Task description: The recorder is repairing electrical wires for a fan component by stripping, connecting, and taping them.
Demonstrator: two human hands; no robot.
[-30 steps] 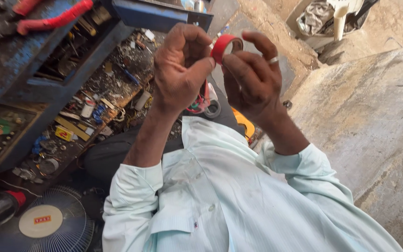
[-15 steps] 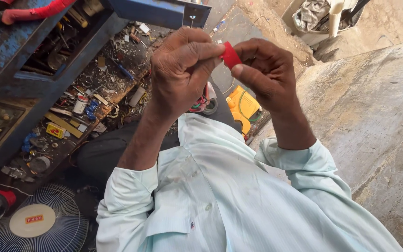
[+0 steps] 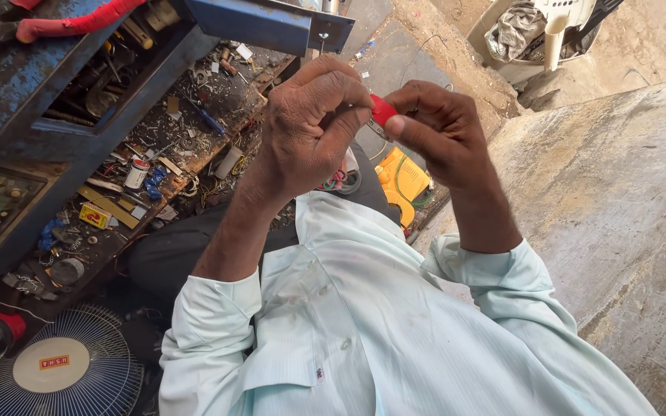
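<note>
Above the cluttered blue toolbox (image 3: 55, 100), at 12 o'clock, I see left hand (image 3: 306, 131) and right hand (image 3: 441, 127) both pinched shut on 1 small red piece (image 3: 381, 110).

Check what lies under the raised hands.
Below the left hand and right hand, which pinch a red piece, show a yellow device, wires and a dark lap. The hands and forearms cover whatever lies straight beneath them.

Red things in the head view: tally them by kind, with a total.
Small red piece pinched between both hands' fingers: 1
Red-wrapped tool handle on the blue metal toolbox: 1
Red cap on the dark cylinder at lower left: 1
Total: 3
</note>
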